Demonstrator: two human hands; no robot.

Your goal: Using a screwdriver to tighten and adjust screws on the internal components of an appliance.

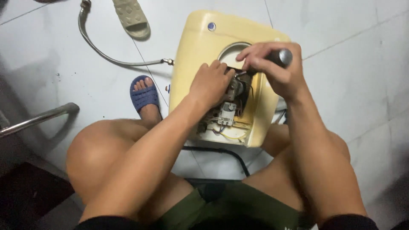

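A pale yellow water heater (200,51) lies on the white tiled floor between my knees, its end cover off so wiring and a thermostat block (227,114) show. My left hand (210,83) rests on the opened end, fingers pressed on the parts inside. My right hand (272,68) grips a screwdriver by its dark handle (282,56), the tip pointing into the opening beside my left fingers. The shaft is mostly hidden by my hand.
A braided metal hose (96,47) curves across the floor to the heater's left side. A beige slipper (132,18) lies at the top. My foot in a blue slipper (144,96) is left of the heater. A metal bar (38,119) sits at far left. A black cable (221,152) runs under the heater.
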